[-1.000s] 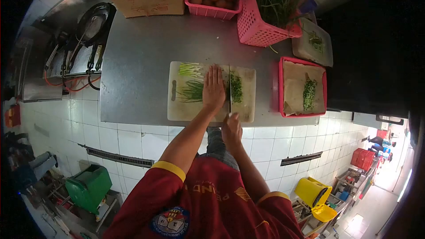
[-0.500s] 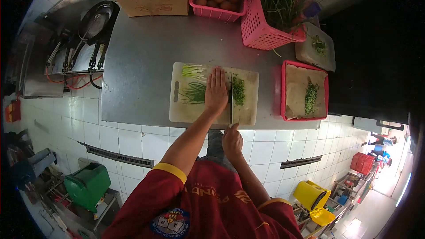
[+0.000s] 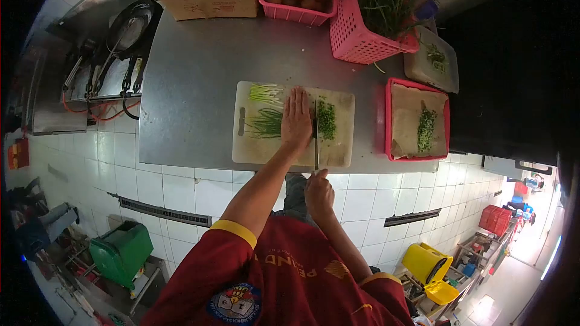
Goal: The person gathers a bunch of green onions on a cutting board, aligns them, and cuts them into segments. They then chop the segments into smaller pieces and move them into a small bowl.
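Lying on the board [image 3: 257, 154] on the worktop [image 3: 193, 84]: greens [image 3: 264, 123], likely light, limp, slippery if wet, easy to bruise; pin them near the cut end. Left hand [image 3: 296, 124] flat over their right end, fingers straight. Knife [image 3: 316, 139] just right, stiff, thin; handle only. Right hand [image 3: 320, 192] closed round the handle. Chopped bits [image 3: 326, 119] beyond blade, loose, may cling.

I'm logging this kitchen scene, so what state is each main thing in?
Knife: gripped in right hand, blade on edge
Green onion stalks: long, partly under left hand
Chopped greens: fine, piled
Cutting board: flat
Pink egg basket: filled
Pink tray: lined, partly filled
Yellow bin: open
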Tool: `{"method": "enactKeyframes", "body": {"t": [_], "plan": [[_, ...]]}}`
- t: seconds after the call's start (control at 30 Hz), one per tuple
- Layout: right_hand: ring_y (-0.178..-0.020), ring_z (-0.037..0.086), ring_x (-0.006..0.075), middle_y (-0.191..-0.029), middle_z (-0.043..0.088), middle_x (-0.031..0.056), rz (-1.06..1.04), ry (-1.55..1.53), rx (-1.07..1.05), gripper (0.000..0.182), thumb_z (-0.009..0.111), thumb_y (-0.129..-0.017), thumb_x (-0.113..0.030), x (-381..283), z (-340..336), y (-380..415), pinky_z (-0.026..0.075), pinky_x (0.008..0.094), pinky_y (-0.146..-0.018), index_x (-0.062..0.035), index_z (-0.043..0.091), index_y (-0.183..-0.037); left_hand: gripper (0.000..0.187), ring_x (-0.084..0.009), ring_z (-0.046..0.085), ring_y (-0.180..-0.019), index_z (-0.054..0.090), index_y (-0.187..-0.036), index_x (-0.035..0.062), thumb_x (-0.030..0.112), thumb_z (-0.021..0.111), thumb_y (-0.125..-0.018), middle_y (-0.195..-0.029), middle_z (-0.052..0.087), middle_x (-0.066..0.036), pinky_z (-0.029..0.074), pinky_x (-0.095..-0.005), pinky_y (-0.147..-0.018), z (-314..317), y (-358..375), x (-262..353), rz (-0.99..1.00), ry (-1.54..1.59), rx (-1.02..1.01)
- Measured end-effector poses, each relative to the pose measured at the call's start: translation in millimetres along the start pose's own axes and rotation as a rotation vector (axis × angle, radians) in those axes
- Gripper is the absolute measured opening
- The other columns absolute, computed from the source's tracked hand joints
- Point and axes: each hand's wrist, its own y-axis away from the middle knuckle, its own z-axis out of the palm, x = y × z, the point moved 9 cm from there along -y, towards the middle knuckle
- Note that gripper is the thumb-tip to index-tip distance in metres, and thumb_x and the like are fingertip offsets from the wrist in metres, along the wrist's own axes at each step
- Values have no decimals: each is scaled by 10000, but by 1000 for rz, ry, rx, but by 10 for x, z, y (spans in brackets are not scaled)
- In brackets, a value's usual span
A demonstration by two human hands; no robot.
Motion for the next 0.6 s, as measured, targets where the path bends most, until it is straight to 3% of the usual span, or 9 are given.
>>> {"method": "enactKeyframes", "body": {"t": [0.17, 0.37, 0.47, 0.6], "plan": [[-827, 677, 469, -844, 672, 302, -140, -116, 191, 303, 455, -998, -210, -280, -262, -346, 553, 536, -743, 76, 448, -1100, 579, -320, 154, -1512, 227, -1511, -71, 188, 381, -1016, -1607, 198, -220, 138, -442, -1235, -86, 30, 43, 5, -6, -6], [-885, 665, 488, -873, 674, 310, -184, -73, 137, 330, 457, -998, -220, -329, -516, -170, 546, 543, -766, 86, 448, -1121, 583, -319, 151, -1512, 227, -1513, -64, 168, 393, -1005, -1608, 193, -220, 133, -445, -1237, -56, 16, 32, -15, -61, -54], [-891, 670, 479, -895, 673, 319, -11, -43, 38, 339, 442, -1003, -219, -163, -318, 63, 545, 537, -782, 96, 445, -1127, 587, -321, 145, -1513, 222, -1517, -57, 160, 404, -1003, -1608, 189, -222, 130, -446, -1239, -88, 11, 32, -18, 8, -45], [-925, 666, 472, -914, 661, 344, 44, -77, -58, 372, 437, -1007, -241, -14, 63, -35, 541, 540, -799, 109, 441, -1133, 595, -317, 149, -1513, 192, -1526, -64, 166, 372, -1007, -1612, 183, -218, 127, -429, -1242, -61, 11, 21, 3, -35, -42]]}}
